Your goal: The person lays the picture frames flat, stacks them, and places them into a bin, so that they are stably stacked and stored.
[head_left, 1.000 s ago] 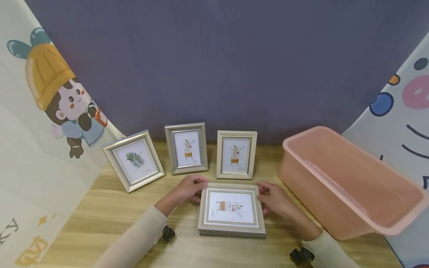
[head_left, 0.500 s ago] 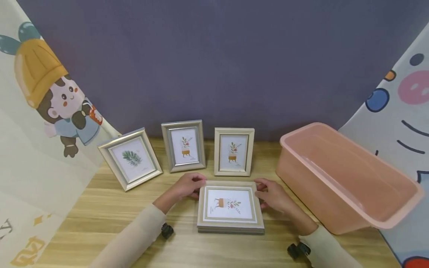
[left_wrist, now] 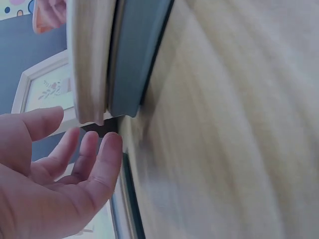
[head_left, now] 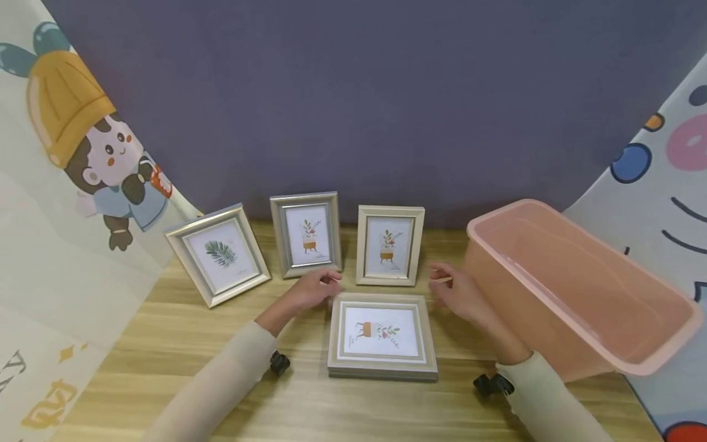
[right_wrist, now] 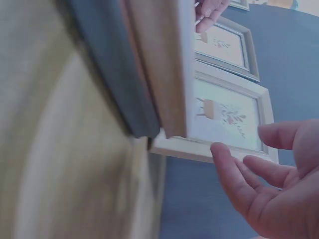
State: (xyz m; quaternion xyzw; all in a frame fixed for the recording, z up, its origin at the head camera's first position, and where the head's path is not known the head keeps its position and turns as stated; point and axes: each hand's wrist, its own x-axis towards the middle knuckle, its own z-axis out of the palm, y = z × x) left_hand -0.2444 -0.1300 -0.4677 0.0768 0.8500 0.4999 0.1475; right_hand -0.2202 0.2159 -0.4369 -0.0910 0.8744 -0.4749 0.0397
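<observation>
Two picture frames lie stacked flat on the table, the cream upper frame showing a potted plant print turned sideways. In the left wrist view the lower frame has a grey-blue edge. My left hand hovers by the stack's far left corner, its relaxed fingers holding nothing. Off the far right corner is my right hand, with loosely bent fingers and a gap to the stack. Behind stand a cream frame and a silver frame, both with potted plant prints.
A silver-gold frame with a green leaf print stands tilted at the left. On the right is a deep pink bin, close beside my right hand. A dark cloth backdrop rises behind the wooden table.
Both hands have come off the stack's sides and moved slightly away from me. The right hand has also shifted right, toward the bin. The stacked frames stay in place.
</observation>
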